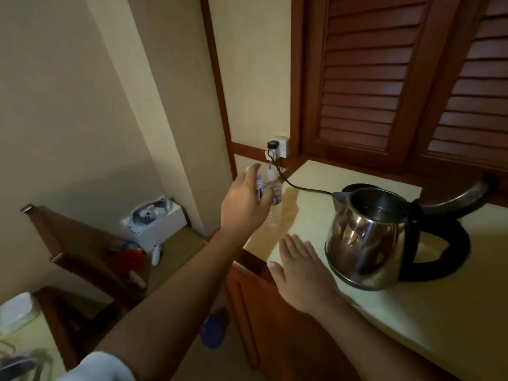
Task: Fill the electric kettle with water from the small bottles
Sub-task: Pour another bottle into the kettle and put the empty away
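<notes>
A steel electric kettle [362,237] with a black handle stands on the pale counter [412,320], its lid [459,198] swung open. Two small clear water bottles stand at the counter's far left corner. My left hand [244,207] wraps the left bottle [259,185], fingers behind it and thumb in front; its cap peeks above my fingers. The second bottle [275,210], white-capped, stands just to the right, touching my thumb. My right hand [299,273] hovers flat and empty over the counter's front edge, left of the kettle.
The kettle's black cord [302,188] runs to a wall socket [280,145] behind the bottles. Louvred wooden doors [384,78] rise behind the counter. A wooden chair [77,248], a white box [156,221] and a blue item [214,328] sit lower left on the floor.
</notes>
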Demonstrator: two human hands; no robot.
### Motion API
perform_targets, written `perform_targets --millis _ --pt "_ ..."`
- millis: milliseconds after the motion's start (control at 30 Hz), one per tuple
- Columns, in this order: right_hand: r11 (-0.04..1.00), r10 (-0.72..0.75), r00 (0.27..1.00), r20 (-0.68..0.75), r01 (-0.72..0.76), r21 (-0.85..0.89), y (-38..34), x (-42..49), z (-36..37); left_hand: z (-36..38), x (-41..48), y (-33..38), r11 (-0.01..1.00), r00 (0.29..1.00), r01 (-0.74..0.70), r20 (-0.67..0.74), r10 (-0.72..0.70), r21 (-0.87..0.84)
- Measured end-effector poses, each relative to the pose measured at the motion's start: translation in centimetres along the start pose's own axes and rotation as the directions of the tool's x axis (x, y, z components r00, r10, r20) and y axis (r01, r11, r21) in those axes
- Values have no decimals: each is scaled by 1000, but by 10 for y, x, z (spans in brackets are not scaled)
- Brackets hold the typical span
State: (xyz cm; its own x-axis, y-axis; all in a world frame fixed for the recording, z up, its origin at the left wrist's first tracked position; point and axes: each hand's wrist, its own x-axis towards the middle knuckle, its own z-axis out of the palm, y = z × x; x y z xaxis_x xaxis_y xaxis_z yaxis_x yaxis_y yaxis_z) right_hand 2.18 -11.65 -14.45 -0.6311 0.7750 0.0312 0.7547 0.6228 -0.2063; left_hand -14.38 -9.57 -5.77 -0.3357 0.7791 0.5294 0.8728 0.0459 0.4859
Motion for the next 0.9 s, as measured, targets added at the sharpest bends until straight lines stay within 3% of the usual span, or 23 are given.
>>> perform_targets --millis 167,267,367,467,600,767,900 --pt "996 45 999 23 -43 -77 0 2 7 15 26 -3 998 996 -44 83 40 48" --pt "999 52 999 -7 -52 -17 -1 -1 6 24 26 -6 999 994 -48 101 47 11" --pt "979 87 975 -205 -46 197 -5 -9 0 32 16 -11 998 992 -60 107 63 -32" --pt "959 98 882 -461 40 280 -9 -19 -9 37 4 -18 993 990 -76 113 87 -94" --pt "947 146 817 -558 47 317 -12 -19 -41 41 -12 -23 979 988 -64 124 89 -192" --pt "979 -23 708 -706 158 127 -17 -13 -100 24 -39 -19 903 972 -190 56 229 -384" --pt "982 -108 781 -615 181 58 -22 -16 -135 -15 -56 4 823 940 -239 90 330 -516"
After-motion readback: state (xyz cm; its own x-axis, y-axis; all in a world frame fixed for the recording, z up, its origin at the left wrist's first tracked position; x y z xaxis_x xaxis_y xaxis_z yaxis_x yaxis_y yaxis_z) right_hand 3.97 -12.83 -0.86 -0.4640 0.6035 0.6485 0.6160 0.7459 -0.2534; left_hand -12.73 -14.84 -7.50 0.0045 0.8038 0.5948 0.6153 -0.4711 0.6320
